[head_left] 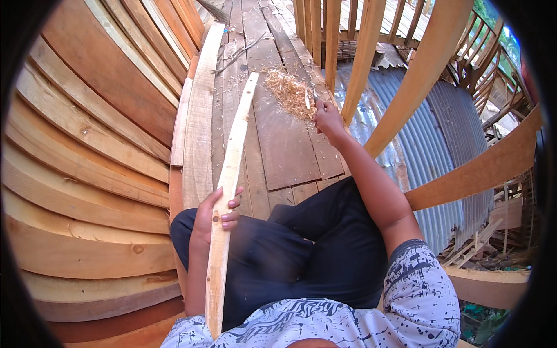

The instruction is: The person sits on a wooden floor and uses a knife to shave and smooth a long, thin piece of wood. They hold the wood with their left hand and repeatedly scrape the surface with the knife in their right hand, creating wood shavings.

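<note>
My left hand [219, 217] is wrapped round a long, pale wooden strip [232, 152]. The strip slants from my chest up and away over the floorboards, with dark knots and a narrower far end. My right arm is stretched out ahead, and my right hand [329, 123] is closed on the handle of a knife [314, 93]. Its thin dark blade points away from me, beside the railing; the handle is mostly hidden by my fingers. Left of the blade lies a heap of curled wood shavings [288, 91], apart from the strip.
Stacked planks [87, 168] line my left side. Wooden railing posts [415, 87] stand close on my right, with a corrugated metal roof [415, 139] below. Thin twigs [239, 53] lie on the plank floor [284, 151]. My crossed legs [325, 249] are beneath my arms.
</note>
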Tool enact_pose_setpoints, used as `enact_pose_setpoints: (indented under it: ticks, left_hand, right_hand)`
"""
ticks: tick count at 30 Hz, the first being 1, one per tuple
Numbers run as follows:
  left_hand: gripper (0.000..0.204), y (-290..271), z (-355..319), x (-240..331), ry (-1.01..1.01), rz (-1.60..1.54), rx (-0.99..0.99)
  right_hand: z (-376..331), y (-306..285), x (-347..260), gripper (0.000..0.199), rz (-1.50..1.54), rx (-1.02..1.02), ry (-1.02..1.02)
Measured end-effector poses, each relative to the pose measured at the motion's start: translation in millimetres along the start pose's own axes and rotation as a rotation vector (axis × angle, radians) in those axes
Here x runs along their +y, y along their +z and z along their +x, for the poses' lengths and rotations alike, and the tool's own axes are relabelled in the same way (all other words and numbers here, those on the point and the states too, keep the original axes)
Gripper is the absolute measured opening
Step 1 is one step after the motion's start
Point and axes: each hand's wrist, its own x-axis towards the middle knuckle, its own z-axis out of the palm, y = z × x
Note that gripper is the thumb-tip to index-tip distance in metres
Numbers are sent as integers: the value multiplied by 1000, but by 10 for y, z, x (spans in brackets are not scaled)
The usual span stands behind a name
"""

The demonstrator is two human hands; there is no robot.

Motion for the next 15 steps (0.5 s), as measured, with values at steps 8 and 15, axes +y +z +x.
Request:
enact_pose_setpoints:
  ticks: [8, 15]
  left_hand:
    - [48, 16, 73, -134, -14, 2, 10]
    - [48, 99, 104, -140, -32, 46, 32]
  right_hand:
    - [100, 83, 111, 40, -80, 53, -133]
    - [-79, 93, -90, 39, -92, 5, -45]
